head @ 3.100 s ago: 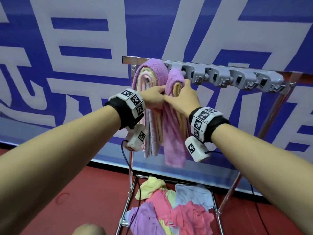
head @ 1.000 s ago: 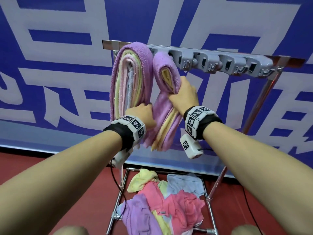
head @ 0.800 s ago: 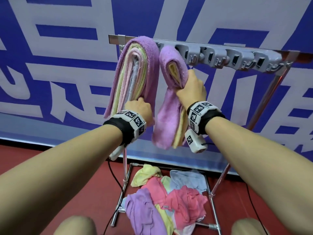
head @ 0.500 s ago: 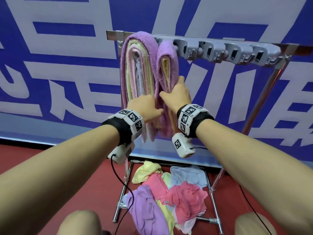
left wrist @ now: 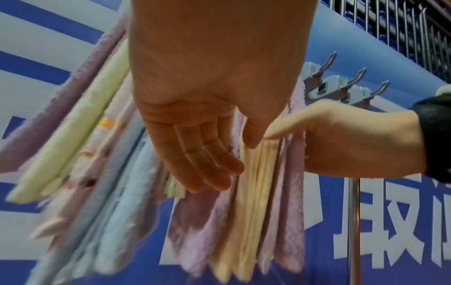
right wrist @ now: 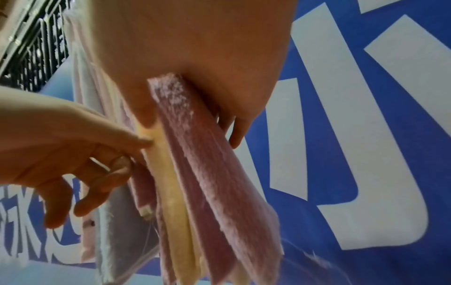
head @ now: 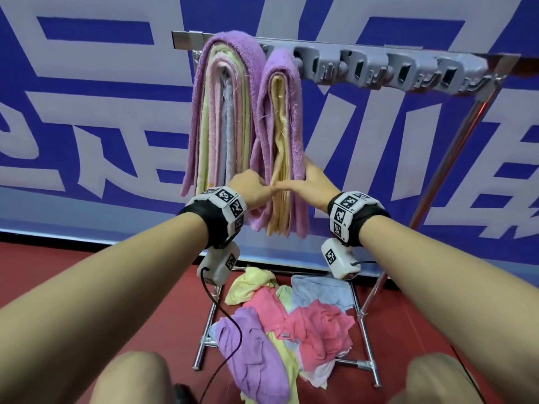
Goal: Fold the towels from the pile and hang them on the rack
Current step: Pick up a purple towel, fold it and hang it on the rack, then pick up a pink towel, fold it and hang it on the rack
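Blue wall panels [head: 335,21] with big white lettering fill the background, above a red floor [head: 58,266]. Against that wall stands a metal rack [head: 455,141], its top rail carrying a grey strip of hooks [head: 393,71].

Two folded bundles hang over the left end of the rail, side by side and touching. On the left is the thicker bundle [head: 224,112], purple outside with pale green, pink and light blue layers within. Just right of it is the slimmer purple and yellow bundle [head: 281,135], purple outside and yellow inside, its ends hanging lower than its neighbour's.

Both hands meet at the lower part of the slimmer bundle. The right hand [head: 312,185] grips its right-hand purple layers: in the right wrist view the cloth runs between thumb and fingers, the thumb lying on the near edge and the fingers wrapped behind. The left hand [head: 250,189] touches the yellow edge with thumb and forefinger tips; whether they pinch the cloth cannot be told. In the left wrist view its other fingers [left wrist: 207,164] hang loosely bent, holding nothing.

On the floor within the base of the rack lies the pile of unfolded towels [head: 285,325], pink, purple, yellow and light blue, crumpled together. Near the bottom edge, the person's knees [head: 131,377] show.
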